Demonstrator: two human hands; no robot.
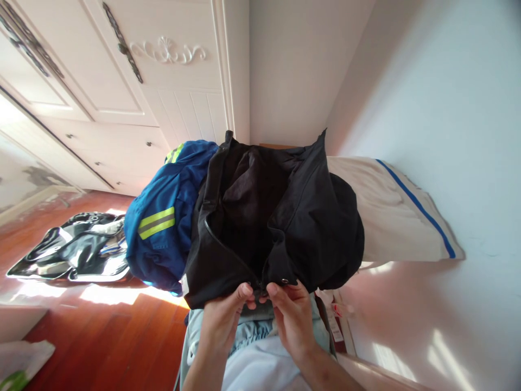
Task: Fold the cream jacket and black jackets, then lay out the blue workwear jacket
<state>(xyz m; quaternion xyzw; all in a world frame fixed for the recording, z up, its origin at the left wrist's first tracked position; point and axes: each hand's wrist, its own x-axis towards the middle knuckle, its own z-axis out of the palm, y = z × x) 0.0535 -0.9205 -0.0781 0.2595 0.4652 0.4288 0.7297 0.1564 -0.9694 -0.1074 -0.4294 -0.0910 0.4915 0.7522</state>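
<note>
Wardrobe (187,92): pale, panelled, with dark ornate handles; it filled the upper left of the view. Reddish wood floor (109,331) showed below it, with bright patches of sunlight.

Black garment (252,217): central, directly in front of the person, front parted so that the dark inside showed. Its near edge was at both hands. Blue garment (166,201) with yellow-and-grey bands lay against it on the person's left. Pale cloth (399,217) with a blue stripe extended from behind it on the right. Open suitcase (73,244) with mixed contents was on the floor, farther left.

Right hand (295,312): nearly closed, thumb uppermost, fingers curled beneath; it pinched the near edge of the black garment on the right side of the opening. Left hand (228,312): also nearly closed, thumb on top and fingers bent under; it gripped the matching edge on the left side. The fingertips of the two hands were close together, just beside the lower end of the opening. Exactly what sat between the tips could not be made out.

Zip (220,238): ran down the left edge of the opening toward the hands. White label (185,285): at the lower left corner. Round metal snap (286,281): just beside the right thumb.
</note>
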